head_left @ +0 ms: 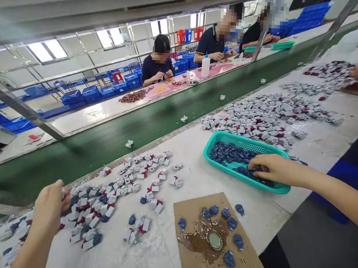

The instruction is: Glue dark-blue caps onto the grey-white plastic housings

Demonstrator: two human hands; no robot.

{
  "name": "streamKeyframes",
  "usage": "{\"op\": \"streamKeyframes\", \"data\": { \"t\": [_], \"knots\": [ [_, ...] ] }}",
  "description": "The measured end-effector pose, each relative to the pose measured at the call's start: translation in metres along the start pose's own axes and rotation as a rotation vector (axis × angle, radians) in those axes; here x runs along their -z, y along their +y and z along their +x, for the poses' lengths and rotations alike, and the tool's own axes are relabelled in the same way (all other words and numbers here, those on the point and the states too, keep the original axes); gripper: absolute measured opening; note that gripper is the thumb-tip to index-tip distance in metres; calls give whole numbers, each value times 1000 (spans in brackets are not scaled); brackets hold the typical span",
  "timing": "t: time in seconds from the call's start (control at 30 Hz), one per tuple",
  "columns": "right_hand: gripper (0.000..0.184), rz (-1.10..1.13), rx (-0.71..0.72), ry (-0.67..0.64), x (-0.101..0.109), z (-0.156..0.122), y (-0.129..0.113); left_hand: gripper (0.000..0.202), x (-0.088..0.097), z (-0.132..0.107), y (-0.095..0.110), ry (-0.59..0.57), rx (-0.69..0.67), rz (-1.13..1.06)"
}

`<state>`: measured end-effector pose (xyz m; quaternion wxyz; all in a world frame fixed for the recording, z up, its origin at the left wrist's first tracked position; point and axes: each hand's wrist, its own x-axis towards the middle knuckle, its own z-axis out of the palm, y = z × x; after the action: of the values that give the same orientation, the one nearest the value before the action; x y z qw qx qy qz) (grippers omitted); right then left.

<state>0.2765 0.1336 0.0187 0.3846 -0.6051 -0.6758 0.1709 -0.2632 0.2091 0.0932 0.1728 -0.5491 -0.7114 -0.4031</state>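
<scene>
I have the green belt [155,124] running from the near left to the far right, with the white table [191,167] on the near side of it. A heap of grey and dark red pieces [133,171] spreads over the table's left part. The cardboard [193,263] lies near, right of middle; the teal basket [240,179] stands just beyond it.

My right hand [268,167] reaches in over the basket's near right rim, fingers curled; I can't tell whether they grip a piece. My left hand [48,206] is half curled at the heap's left side, and whether it holds anything I can't make out.

To pick well, I'd pinch single pieces with the fingertips and lift them straight up, clear of the rim. Back on the cardboard, a round cap [215,240] sits in a wet brown patch.

Smallest are the blue pieces [231,153]: they lie under the right hand's fingers and to their left, while several others sit around the cap, nearer than that hand.
</scene>
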Motion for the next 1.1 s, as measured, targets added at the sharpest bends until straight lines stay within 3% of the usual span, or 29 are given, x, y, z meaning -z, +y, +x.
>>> {"op": "streamKeyframes", "data": {
  "t": [0.1, 0.23, 0.4, 0.53, 0.67, 0.73, 0.87, 0.97, 1.1],
  "knots": [
    [42, -3, -64, -115, 13, 3, -10, 38, 19, -60, 48, -78, 164, -150],
    [40, 59, -166, -262, 11, -8, -31, 46, 44, -142, 108, -258, 526, -506],
    [54, 364, -292, -430, -5, -30, -77, 56, 74, -204, 121, -403, 917, -866],
    [52, 402, -398, -497, -11, -41, -109, 58, 78, -226, 134, -514, 1133, -1145],
    [53, 528, -443, -642, -24, -49, -119, 57, 74, -240, 156, -738, 1172, -1296],
    [50, 618, -499, -703, -32, -55, -121, 56, 73, -247, 159, -791, 1183, -1336],
    [42, 712, -651, -747, -43, -65, -121, 52, 71, -260, 146, -810, 1168, -1381],
    [43, 730, -634, -817, -45, -68, -114, 50, 71, -263, 136, -768, 1193, -1367],
    [59, 556, -599, -853, -43, -67, -107, 48, 69, -260, 131, -682, 1246, -1332]
  ]
}}
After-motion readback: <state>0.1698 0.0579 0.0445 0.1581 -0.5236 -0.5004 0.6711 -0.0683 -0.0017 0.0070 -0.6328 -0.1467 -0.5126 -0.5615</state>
